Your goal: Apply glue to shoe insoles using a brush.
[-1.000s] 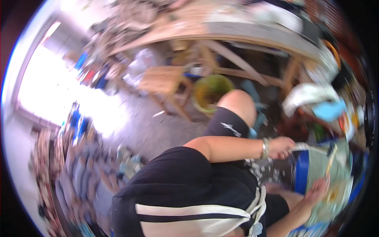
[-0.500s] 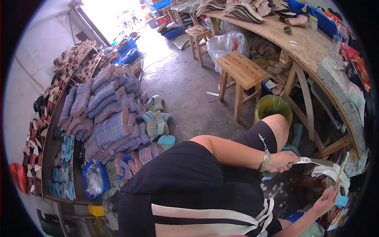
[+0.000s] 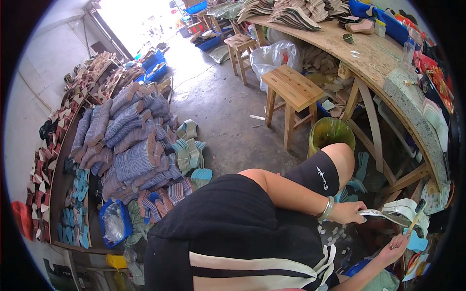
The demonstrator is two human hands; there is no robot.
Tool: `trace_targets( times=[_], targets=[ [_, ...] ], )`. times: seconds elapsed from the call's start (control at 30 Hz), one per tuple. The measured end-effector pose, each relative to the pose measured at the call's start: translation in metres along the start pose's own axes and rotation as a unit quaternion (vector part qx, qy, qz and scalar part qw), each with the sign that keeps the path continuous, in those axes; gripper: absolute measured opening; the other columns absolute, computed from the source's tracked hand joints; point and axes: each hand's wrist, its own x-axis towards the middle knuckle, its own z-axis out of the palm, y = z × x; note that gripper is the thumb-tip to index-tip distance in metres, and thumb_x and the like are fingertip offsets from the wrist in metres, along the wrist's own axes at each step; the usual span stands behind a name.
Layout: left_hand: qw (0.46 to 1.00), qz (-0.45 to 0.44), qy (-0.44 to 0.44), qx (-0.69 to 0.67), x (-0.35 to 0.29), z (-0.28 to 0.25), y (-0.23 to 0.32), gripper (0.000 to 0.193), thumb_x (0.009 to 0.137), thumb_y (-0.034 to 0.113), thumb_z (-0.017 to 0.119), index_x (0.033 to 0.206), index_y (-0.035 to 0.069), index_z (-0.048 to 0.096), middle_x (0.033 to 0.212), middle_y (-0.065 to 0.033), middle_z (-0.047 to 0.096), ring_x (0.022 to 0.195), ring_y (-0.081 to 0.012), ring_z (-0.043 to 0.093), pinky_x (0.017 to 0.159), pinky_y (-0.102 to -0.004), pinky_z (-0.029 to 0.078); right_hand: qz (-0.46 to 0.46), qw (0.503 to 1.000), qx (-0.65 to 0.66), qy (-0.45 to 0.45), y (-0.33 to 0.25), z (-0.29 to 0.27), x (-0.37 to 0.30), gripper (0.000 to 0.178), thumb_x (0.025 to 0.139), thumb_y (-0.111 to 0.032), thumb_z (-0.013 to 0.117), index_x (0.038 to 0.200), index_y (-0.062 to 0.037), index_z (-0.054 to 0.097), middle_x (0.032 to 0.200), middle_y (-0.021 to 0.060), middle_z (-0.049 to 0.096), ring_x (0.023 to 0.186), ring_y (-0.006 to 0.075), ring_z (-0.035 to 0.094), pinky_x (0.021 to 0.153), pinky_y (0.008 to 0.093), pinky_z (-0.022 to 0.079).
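Left hand has dropped a bit lower in the frame since half a second ago, and the brush leans more now. Left grip's pinching the near end of a thin white-edged strip, lower right of the frame; right hand has its fingers closed round the brush handle. Can't tell if the bristles touch the white pieces just beside. It's tight over there: the surface curves down the right side, its edge ending just above the brush. Real open room is the bare floor mid-frame, between the striped pile and the wooden stool.
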Motion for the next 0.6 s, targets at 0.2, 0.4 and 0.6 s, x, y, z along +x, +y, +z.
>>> trace_targets(
  times=[0.2, 0.4, 0.6],
  targets=[
    [0.996, 0.021, -0.024, 0.085, 0.000, 0.009, 0.000, 0.031, 0.096, 0.023, 0.039, 0.118, 0.001, 0.041, 0.087, -0.0130, 0.056, 0.080, -0.0218, 0.055, 0.070, -0.0351, 0.043, -0.010, 0.999, -0.023, -0.033, 0.002, -0.012, -0.003, 0.017, 0.095, -0.016, 0.050, 0.096, 0.0013, 0.050, 0.059, -0.0053, 0.022, 0.051, 0.0038, 0.021, 0.044, 0.0209, 0.018],
    [0.997, -0.002, -0.022, 0.075, -0.002, 0.003, -0.003, 0.022, 0.097, 0.022, 0.034, 0.102, 0.002, 0.042, 0.071, -0.0071, 0.058, 0.069, -0.0215, 0.058, 0.067, -0.0353, 0.045, -0.013, 0.988, 0.090, -0.121, -0.007, -0.015, -0.003, 0.020, 0.096, -0.016, 0.049, 0.102, 0.0037, 0.050, 0.059, -0.0048, 0.021, 0.051, 0.0045, 0.021, 0.046, 0.0218, 0.017],
    [0.995, 0.030, 0.005, 0.098, -0.001, 0.003, -0.014, 0.023, 0.096, 0.023, 0.035, 0.099, 0.002, 0.045, 0.070, -0.0064, 0.060, 0.071, -0.0226, 0.059, 0.068, -0.0362, 0.045, -0.010, 0.985, 0.091, -0.147, -0.009, -0.013, -0.007, 0.017, 0.095, -0.016, 0.050, 0.090, -0.0004, 0.049, 0.058, -0.0045, 0.022, 0.051, 0.0043, 0.021, 0.046, 0.0219, 0.017]
  ],
)
